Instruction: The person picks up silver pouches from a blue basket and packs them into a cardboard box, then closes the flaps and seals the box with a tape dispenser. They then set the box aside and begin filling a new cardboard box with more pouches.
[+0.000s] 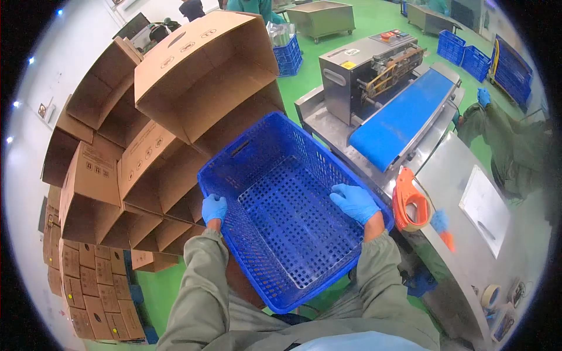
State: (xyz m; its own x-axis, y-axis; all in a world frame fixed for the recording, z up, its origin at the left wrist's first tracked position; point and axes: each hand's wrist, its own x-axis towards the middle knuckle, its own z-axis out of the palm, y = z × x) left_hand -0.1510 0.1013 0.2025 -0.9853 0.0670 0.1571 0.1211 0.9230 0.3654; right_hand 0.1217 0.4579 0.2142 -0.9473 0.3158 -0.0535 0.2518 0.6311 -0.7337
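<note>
In front of my body I hold a blue perforated plastic crate (298, 289), tilted, with nothing in it. My left hand (214, 208), in a blue glove, is closed over the crate's left rim. My right hand (355, 203), gloved the same way, grips the right rim, with its fingers reaching over the inside wall. The crate's far end is close to the stacked open cardboard boxes (205, 76). Just right of my right hand, an orange tape dispenser (404, 202) sits at the edge of a metal table (445, 216).
A metal machine with a blue conveyor belt (404, 120) stands at the right. A white sheet (485, 210) and a tape roll (490, 296) are on the table. Closed cartons (96, 281) are stacked at lower left. A person in green (503, 140) is at the right.
</note>
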